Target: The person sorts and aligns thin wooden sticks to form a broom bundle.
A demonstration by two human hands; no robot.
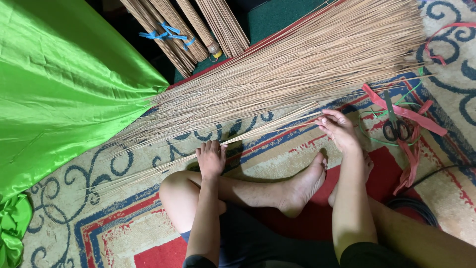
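A big pile of long thin tan sticks (297, 69) lies across the patterned carpet (277, 159), thick ends at the right, fine tips fanning to the lower left. A small separate bunch of sticks (258, 128) lies nearer me. My left hand (210, 158) grips this bunch around its middle. My right hand (338, 128) pinches the bunch's thick ends with its fingertips. I sit cross-legged, my bare foot (302, 186) resting just below the bunch.
Shiny green cloth (64, 89) covers the left side. Black-handled scissors (395, 124) lie on red straps (414, 144) and green cord at the right. Tied stick bundles (188, 30) with blue ties lean at the top. A black cable (411, 203) curls at the lower right.
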